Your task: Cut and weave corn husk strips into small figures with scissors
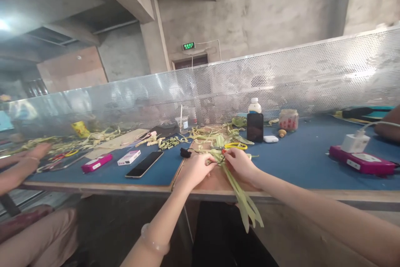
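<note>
Pale green leafy strips [239, 194] lie between my hands and hang over the table's front edge toward my lap. My left hand [200, 169] is closed in a pinch at their upper part, on a thin black cord. From the right, my right hand [240, 165] pinches at the same spot, where the cord loops across the strips; its fingertips partly hide what they hold. A small black bundle [185, 153] lies just left of my left hand. Yellow-handled scissors [236, 145] rest right behind my right hand. Under the work is a brown board [203, 184].
A phone [144, 164], a small white box [128, 157] and a magenta box [96, 163] lie to the left. A dark upright device [255, 127], a white case [270, 138] and a magenta power strip [361, 160] are on the right. Another person's hand [37, 152] is far left.
</note>
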A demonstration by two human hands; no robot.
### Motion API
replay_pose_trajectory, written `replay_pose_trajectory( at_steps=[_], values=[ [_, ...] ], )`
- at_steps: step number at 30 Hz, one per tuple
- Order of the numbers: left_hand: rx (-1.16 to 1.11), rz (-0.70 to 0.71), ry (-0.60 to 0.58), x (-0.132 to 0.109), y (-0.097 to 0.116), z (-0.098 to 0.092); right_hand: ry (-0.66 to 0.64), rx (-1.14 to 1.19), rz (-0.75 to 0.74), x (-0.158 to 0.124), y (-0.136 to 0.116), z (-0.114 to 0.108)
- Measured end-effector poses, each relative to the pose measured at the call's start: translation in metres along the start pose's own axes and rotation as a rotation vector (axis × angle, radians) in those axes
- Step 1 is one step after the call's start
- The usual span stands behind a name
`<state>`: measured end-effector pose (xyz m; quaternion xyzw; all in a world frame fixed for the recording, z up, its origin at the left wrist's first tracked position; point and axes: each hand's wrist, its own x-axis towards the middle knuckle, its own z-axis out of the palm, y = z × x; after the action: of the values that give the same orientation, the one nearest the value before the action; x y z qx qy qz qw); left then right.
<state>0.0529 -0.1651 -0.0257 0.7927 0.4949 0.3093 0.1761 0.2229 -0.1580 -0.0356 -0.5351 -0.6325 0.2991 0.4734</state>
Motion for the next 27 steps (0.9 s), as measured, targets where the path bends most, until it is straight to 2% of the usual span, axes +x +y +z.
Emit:
replay_pose_trajectory(
  at_steps=[4, 10, 17, 22, 27],
  values=[
    [0.007, 0.001, 0.009, 0.000, -0.006, 0.001, 0.013, -0.116, -0.153, -0.004, -0.001, -0.002],
    [0.006, 0.092, 0.110, -0.002, 0.004, 0.002, 0.006, -0.376, -0.434, -0.008, 0.002, 0.004],
    [-0.015, 0.073, 0.047, -0.008, 0.014, 0.000, -0.090, -0.420, -0.467, -0.004, 0.009, 0.005],
    [0.027, 0.106, 0.041, -0.010, 0.011, -0.001, -0.062, -0.436, -0.408, -0.009, 0.005, 0.000],
    [-0.019, 0.123, -0.025, -0.012, 0.007, 0.001, -0.028, -0.407, -0.378, -0.009, 0.005, -0.002]
  ],
)
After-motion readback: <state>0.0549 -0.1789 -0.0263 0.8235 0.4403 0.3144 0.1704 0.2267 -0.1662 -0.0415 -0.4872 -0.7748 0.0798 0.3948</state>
